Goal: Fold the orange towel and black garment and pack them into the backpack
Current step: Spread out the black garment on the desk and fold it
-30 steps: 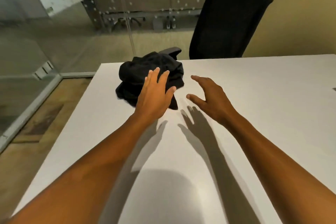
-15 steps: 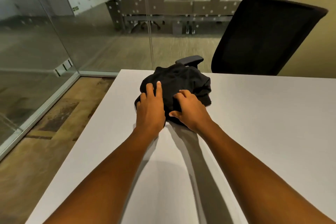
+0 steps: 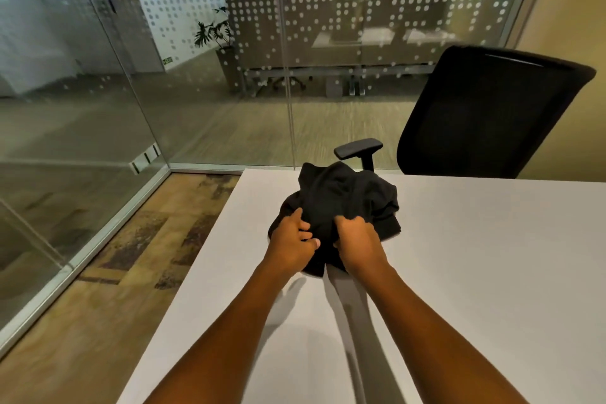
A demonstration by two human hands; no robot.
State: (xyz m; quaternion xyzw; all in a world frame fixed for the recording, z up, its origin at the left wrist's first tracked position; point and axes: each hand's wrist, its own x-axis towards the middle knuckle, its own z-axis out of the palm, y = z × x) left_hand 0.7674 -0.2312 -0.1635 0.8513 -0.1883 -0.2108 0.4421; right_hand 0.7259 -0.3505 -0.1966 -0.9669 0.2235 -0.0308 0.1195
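Two bare forearms reach forward over the white tabletop, casting grey shadows on it. The left hand has its fingers curled into the near left edge of the black garment, gripping a bunch of cloth. Just beside it, the right hand clenches the near right part of the same crumpled heap (knuckles up, fingertips buried in the fabric). The garment lies bunched near the tabletop's far edge. Beyond that edge stands a black office chair, its armrest just behind the garment. Farther off, a dotted glass wall and a potted plant.
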